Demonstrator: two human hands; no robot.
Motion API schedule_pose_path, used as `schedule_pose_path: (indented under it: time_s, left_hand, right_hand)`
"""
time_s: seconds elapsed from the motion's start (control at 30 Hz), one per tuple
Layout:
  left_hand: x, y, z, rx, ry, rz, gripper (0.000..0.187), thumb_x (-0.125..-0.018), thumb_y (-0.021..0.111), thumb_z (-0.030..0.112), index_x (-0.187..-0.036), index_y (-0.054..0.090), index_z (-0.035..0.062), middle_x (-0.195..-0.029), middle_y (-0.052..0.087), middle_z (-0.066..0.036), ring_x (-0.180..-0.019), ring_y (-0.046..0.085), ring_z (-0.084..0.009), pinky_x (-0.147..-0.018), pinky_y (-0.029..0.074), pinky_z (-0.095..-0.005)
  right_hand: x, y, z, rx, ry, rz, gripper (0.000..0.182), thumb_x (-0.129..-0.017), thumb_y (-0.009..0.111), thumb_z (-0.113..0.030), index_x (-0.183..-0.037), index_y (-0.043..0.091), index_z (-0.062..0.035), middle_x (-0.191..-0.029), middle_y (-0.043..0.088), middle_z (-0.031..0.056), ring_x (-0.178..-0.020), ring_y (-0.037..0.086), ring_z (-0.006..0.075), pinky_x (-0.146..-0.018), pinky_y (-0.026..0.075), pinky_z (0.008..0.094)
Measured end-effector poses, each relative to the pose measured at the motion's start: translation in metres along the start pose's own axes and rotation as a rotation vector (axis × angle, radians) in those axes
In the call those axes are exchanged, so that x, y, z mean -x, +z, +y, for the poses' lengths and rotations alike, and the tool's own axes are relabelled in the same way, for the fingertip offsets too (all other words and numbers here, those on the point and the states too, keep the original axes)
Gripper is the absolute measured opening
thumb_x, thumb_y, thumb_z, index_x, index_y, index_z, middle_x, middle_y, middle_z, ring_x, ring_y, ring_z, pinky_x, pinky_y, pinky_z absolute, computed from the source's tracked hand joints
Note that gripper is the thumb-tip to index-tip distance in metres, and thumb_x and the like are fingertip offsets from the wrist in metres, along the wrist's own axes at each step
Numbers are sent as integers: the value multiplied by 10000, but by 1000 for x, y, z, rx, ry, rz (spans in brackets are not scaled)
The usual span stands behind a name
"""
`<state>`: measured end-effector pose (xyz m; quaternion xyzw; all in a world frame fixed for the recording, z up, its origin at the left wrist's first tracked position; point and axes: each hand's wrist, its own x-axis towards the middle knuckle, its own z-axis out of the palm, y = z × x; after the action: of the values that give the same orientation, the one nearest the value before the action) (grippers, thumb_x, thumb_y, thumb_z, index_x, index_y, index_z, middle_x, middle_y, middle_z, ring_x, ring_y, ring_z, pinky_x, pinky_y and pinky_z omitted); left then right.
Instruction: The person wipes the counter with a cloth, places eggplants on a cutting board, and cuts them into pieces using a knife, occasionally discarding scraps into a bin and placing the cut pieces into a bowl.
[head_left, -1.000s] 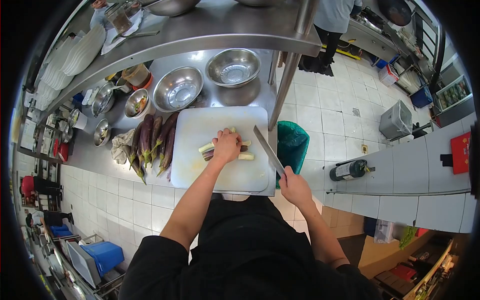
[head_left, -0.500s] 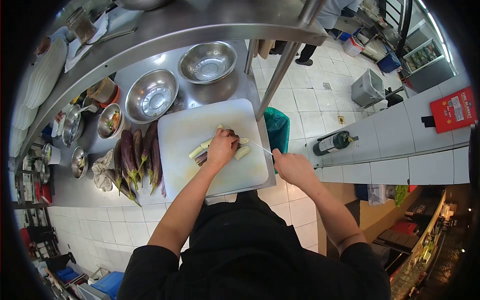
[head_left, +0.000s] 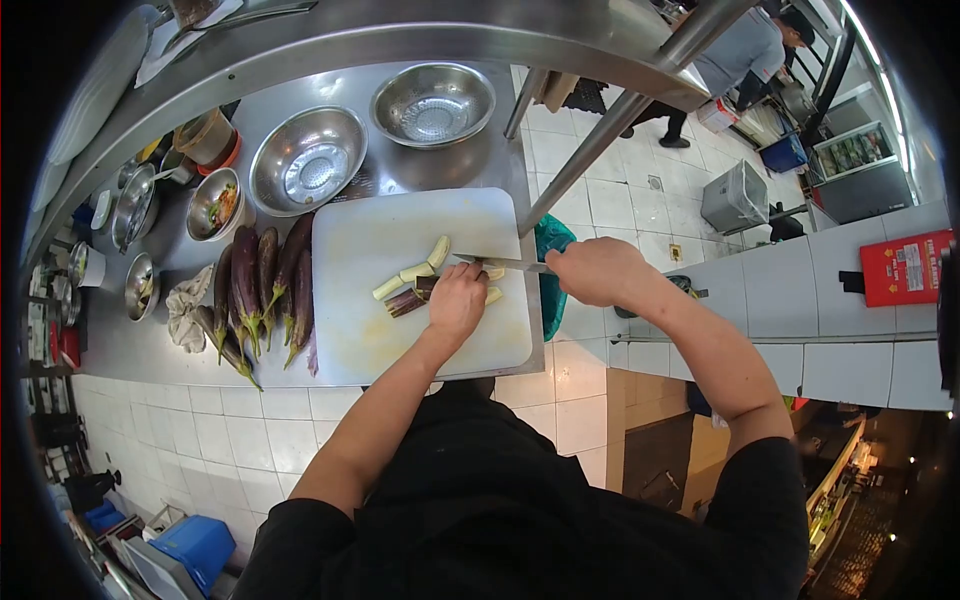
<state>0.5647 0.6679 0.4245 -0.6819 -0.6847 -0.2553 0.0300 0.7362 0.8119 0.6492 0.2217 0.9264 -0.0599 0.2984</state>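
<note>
My right hand [head_left: 598, 271] is closed around the handle of a knife [head_left: 505, 263]. The blade points left, its tip above the fingers of my left hand [head_left: 462, 298]. That hand is curled down over eggplant pieces on the white cutting board [head_left: 360, 345], hiding most of what lies under it. To its left are pale cut eggplant pieces [head_left: 390, 288] and a piece with dark skin [head_left: 406, 303]. Another pale piece [head_left: 440, 252] lies just above the fingers. Whole purple eggplants [head_left: 245, 280] are heaped beside the board's left edge.
Two steel bowls [head_left: 310, 160] stand behind the board. Smaller bowls [head_left: 215, 204] and a crumpled cloth [head_left: 188, 310] are at the left. A steel shelf [head_left: 450, 45] overhangs the counter, its post at right. A green-lined bin [head_left: 553, 305] stands by the right edge. A co-worker [head_left: 745, 55] bends over at far right.
The knife and right hand have risen and swung so the blade lies nearly level over the left fingers. My left hand has shifted right, uncovering more eggplant pieces. The view has tilted slightly.
</note>
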Motion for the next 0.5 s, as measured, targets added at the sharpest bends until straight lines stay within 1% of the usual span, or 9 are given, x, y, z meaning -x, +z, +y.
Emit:
schedule_pose_path:
  time_s: [0.07,0.13,0.2,0.23,0.3,0.33,0.37,0.5]
  left_hand:
    - [1,2,4,-9,-28,-30,188,-883,647,107,-980,784,21,-1132,762,-108,-1042,711,-275,-957,554,-409]
    - [2,6,8,-19,-54,-59,193,-884,646,103,-992,781,18,-1132,758,-111,-1047,710,-277,-957,556,-411]
    - [7,8,9,37,-49,23,197,-884,652,92,-1019,776,20,-1156,760,-116,-1065,716,-281,-957,566,-412]
    - [9,9,8,32,-50,23,197,-884,652,92,-1019,776,20,-1156,760,-116,-1065,716,-281,-957,566,-412]
    - [13,11,7,69,-23,114,223,-879,671,85,-1064,779,23,-1181,765,-117,-1079,723,-281,-955,576,-411]
    - [13,12,8,67,-22,111,223,-879,671,85,-1064,779,23,-1181,765,-117,-1079,723,-281,-955,576,-411]
    - [14,13,10,71,-45,109,238,-873,683,81,-1081,784,24,-1182,768,-117,-1074,725,-281,-951,580,-410]
    - [12,14,14,71,-80,122,270,-865,703,71,-1114,792,19,-1152,776,-112,-1055,728,-285,-942,586,-412]
  right_hand:
    - [-3,-5,5,39,9,-68,205,-1016,641,-210,-1111,688,-34,-949,785,178,-898,777,394,-781,621,536]
    - [-4,-4,12,30,-9,-68,201,-1010,641,-204,-1097,695,-31,-954,784,181,-902,776,393,-784,621,535]
    - [-3,-1,17,17,-26,-69,197,-1005,640,-198,-1084,702,-29,-958,784,184,-906,775,391,-786,622,534]
    - [-2,0,19,-4,-35,-70,196,-1001,642,-196,-1080,702,-27,-961,783,187,-911,774,391,-788,621,535]
    - [1,0,22,-29,-45,-70,195,-996,644,-193,-1076,702,-25,-963,782,190,-916,774,390,-790,620,536]
    - [4,-3,22,-36,-48,-71,191,-958,617,-130,-1043,747,-18,-1009,791,195,-950,780,393,-788,625,531]
    - [6,-6,21,-43,-52,-72,227,-920,591,-66,-1010,793,-10,-1054,799,200,-985,786,396,-786,630,526]
    - [6,-5,22,-55,-45,-71,223,-908,605,-35,-1006,803,-6,-1072,799,205,-993,788,398,-783,633,526]
